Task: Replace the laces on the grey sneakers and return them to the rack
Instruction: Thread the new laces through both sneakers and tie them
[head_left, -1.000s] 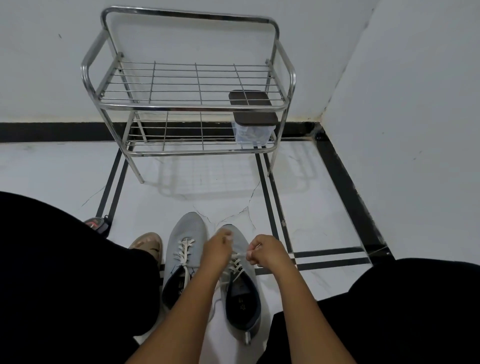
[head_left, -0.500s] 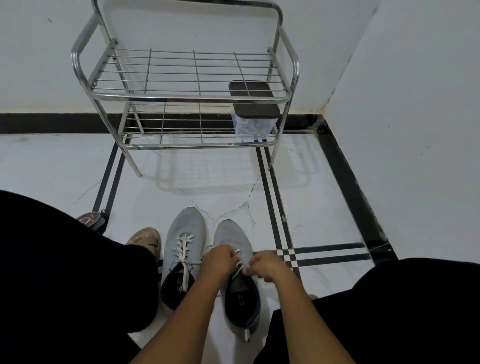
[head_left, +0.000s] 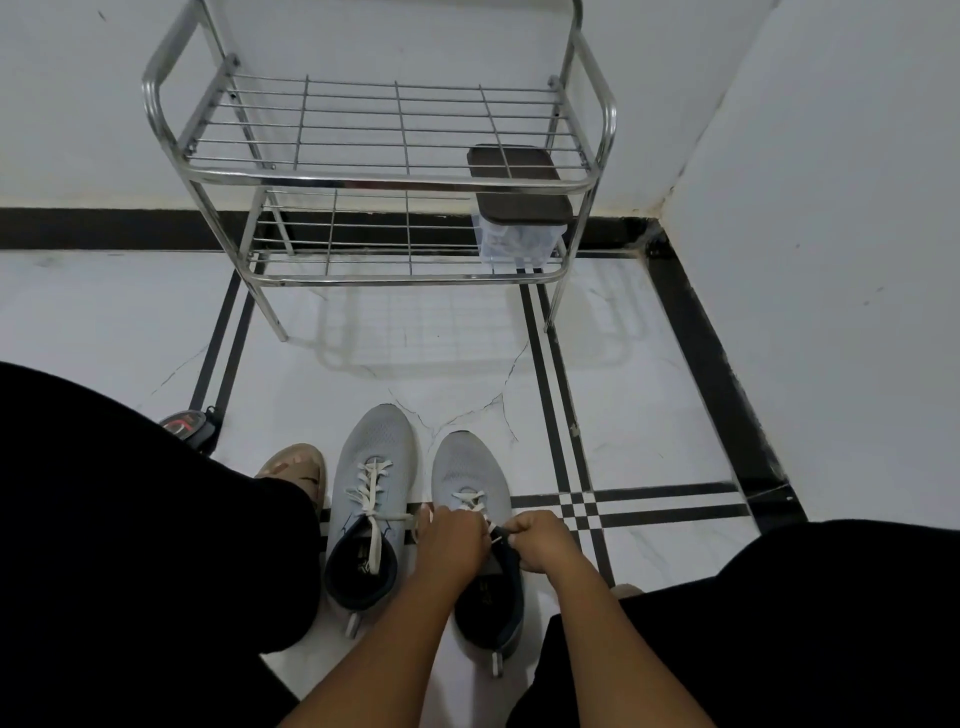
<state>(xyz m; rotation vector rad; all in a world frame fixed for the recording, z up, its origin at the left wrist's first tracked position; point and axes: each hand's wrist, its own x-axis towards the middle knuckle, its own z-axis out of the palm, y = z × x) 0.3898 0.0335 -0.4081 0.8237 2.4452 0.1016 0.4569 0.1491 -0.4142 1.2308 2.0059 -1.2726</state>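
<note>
Right sneaker (head_left: 470, 483) on the floor, well in front of the rack (head_left: 384, 176), beside its laced twin (head_left: 376, 467). We pinch the white lace (head_left: 470, 500) with left hand (head_left: 451, 540) and right hand (head_left: 543, 540); both grips clamp it. Lacing looks nearly done; next, tying and racking.

text: none legible | sneaker insoles (head_left: 363, 564): marks too small to read

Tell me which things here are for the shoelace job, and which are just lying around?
For the job: left sneaker, right sneaker, white lace, metal rack, left hand, right hand.

Lying about: lidded plastic box, small black and red thing, tan slipper.
</note>
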